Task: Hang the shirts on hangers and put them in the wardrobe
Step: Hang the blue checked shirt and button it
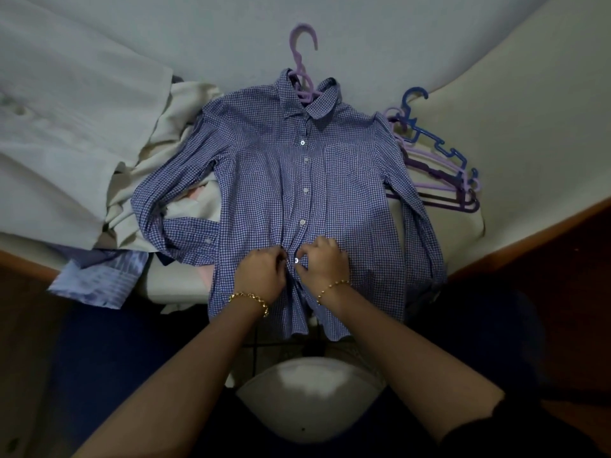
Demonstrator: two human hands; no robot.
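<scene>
A blue checked shirt lies flat on the bed, front up, its hem hanging over the near edge. A lilac hanger sits inside it, with the hook sticking out of the collar. Most of the front buttons are fastened. My left hand pinches the left placket edge low on the shirt. My right hand pinches the right edge beside a white button. Both wrists wear gold bracelets.
A pile of spare hangers, blue and purple, lies to the right of the shirt. Pale clothes and a striped blue shirt are heaped on the left. The bed has a wooden frame along its near edge.
</scene>
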